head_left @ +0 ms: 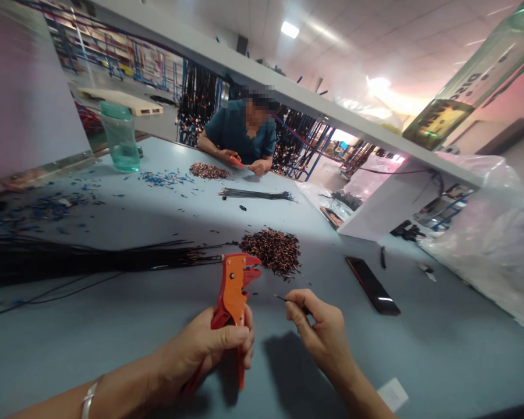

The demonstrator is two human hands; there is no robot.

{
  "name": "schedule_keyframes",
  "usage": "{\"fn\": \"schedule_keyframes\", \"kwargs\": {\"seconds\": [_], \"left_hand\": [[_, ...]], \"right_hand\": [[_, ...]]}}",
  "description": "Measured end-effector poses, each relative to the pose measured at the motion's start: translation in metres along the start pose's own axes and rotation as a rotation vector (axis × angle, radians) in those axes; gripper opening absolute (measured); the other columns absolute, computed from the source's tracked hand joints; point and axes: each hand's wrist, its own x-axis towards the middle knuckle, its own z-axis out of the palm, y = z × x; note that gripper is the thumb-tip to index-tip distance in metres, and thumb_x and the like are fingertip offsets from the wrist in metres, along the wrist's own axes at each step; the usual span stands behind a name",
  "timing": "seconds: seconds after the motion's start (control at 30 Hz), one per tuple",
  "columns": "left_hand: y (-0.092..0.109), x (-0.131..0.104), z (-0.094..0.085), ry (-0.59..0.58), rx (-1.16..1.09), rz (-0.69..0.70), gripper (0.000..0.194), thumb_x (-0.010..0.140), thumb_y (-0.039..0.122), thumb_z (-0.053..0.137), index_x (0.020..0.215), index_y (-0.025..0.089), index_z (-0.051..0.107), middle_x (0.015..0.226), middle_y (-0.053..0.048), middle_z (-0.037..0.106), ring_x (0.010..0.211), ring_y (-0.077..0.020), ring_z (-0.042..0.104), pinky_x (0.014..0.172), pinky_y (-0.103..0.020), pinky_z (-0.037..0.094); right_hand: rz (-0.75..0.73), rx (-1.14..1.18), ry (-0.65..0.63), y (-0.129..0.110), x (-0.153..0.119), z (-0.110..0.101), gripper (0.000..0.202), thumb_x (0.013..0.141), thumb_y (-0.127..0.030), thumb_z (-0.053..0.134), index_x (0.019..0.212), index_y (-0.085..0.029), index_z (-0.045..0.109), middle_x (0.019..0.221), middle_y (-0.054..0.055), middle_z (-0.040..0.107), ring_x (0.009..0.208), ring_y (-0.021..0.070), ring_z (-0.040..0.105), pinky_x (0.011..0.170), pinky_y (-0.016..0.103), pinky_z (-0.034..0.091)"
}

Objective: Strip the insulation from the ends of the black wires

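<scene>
My left hand [222, 337] is wrapped round the handles of an orange and red wire stripper [234, 291], its jaws pointing right. Between thumb and fingertips, my right hand [321, 323] pinches a thin black wire [280, 298] whose short end sticks out towards the tool. Wire and jaws are apart. Just beyond the jaws lies a heap of small black and copper-coloured pieces [273, 251]. A long bundle of black wires [91, 259] stretches from the left edge to behind the tool.
Right of my hands lies a phone [373, 285]. Across the table [441, 349], a person [240, 137] holds an orange-red tool near another pile of pieces [208, 170] and a wire bundle [257, 194]. A green bottle [120, 139] stands back left, near scattered blue bits [163, 178].
</scene>
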Motion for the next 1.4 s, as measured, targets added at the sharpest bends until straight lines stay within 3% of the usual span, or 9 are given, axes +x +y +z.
{"fn": "schedule_keyframes", "kwargs": {"seconds": [0.17,0.33,0.43,0.57,0.73,0.9,1.07,1.27,1.4], "left_hand": [[0.01,-0.004,0.007,0.088,0.502,0.185,0.024,0.084,0.039,0.063,0.087,0.018,0.052,0.074,0.0,0.051,0.067,-0.0154,0.049,0.064,-0.029,0.043],[0.011,-0.005,0.0,0.114,1.115,0.557,0.004,0.086,0.022,0.055,0.087,0.02,0.052,0.075,-0.002,0.053,0.065,-0.016,0.046,0.062,-0.029,0.037],[0.005,-0.002,-0.005,0.097,1.438,0.723,0.012,0.081,0.018,0.055,0.092,0.018,0.054,0.08,-0.008,0.059,0.07,-0.0212,0.049,0.065,-0.034,0.037],[0.001,0.0,-0.005,0.128,1.716,0.735,0.024,0.075,0.014,0.051,0.098,0.012,0.058,0.082,-0.014,0.061,0.07,-0.0253,0.048,0.064,-0.038,0.037],[0.002,-0.001,-0.004,0.13,1.806,0.697,0.027,0.073,0.011,0.049,0.098,0.013,0.061,0.082,-0.014,0.061,0.071,-0.0254,0.048,0.066,-0.039,0.038],[-0.004,0.0,-0.008,0.175,1.69,0.775,0.026,0.076,0.012,0.05,0.098,0.015,0.062,0.081,-0.012,0.061,0.07,-0.0251,0.045,0.066,-0.04,0.035],[-0.005,0.0,-0.007,0.157,1.79,0.792,0.023,0.078,0.012,0.047,0.098,0.015,0.06,0.079,-0.012,0.061,0.069,-0.0243,0.046,0.067,-0.04,0.036],[-0.002,0.001,-0.003,0.221,1.859,0.953,0.021,0.079,0.008,0.041,0.095,0.014,0.054,0.076,-0.009,0.059,0.067,-0.0224,0.046,0.064,-0.037,0.038],[-0.001,0.001,-0.002,0.238,1.877,0.965,0.021,0.079,0.008,0.04,0.093,0.016,0.052,0.075,-0.008,0.058,0.066,-0.0215,0.047,0.064,-0.036,0.041]], "right_hand": [[0.118,0.185,-0.138,-0.009,-0.003,0.006,0.022,0.093,-0.031,0.05,0.075,-0.02,0.054,0.053,-0.007,0.046,0.046,0.0091,0.044,0.046,0.019,0.035],[0.4,0.522,-0.223,-0.013,-0.004,0.012,0.032,0.088,-0.047,0.057,0.073,-0.019,0.054,0.053,-0.006,0.047,0.046,0.0096,0.039,0.045,0.02,0.031],[0.588,0.731,-0.204,-0.015,-0.005,0.015,0.031,0.078,-0.046,0.069,0.072,-0.02,0.054,0.055,-0.006,0.048,0.047,0.0092,0.037,0.045,0.019,0.031],[0.637,0.876,-0.205,-0.018,-0.007,0.017,0.025,0.069,-0.034,0.075,0.068,-0.019,0.056,0.056,-0.006,0.049,0.05,0.009,0.036,0.046,0.018,0.032],[0.602,0.844,-0.258,-0.021,-0.009,0.017,0.019,0.069,-0.028,0.072,0.067,-0.019,0.056,0.058,-0.005,0.052,0.053,0.0098,0.039,0.049,0.019,0.035],[0.485,0.783,-0.284,-0.023,-0.008,0.016,0.017,0.072,-0.027,0.069,0.066,-0.019,0.055,0.057,-0.006,0.048,0.053,0.0095,0.037,0.049,0.019,0.034],[0.386,0.74,-0.314,-0.02,-0.01,0.016,0.016,0.074,-0.03,0.068,0.07,-0.019,0.057,0.059,-0.005,0.049,0.054,0.0097,0.038,0.051,0.019,0.035],[0.416,0.765,-0.329,-0.016,-0.018,0.02,0.018,0.074,-0.03,0.072,0.073,-0.018,0.058,0.067,-0.002,0.055,0.06,0.0113,0.043,0.053,0.02,0.039],[0.415,0.775,-0.311,-0.018,-0.017,0.02,0.016,0.075,-0.029,0.071,0.072,-0.018,0.058,0.066,-0.002,0.052,0.061,0.0112,0.042,0.055,0.02,0.039]]}}
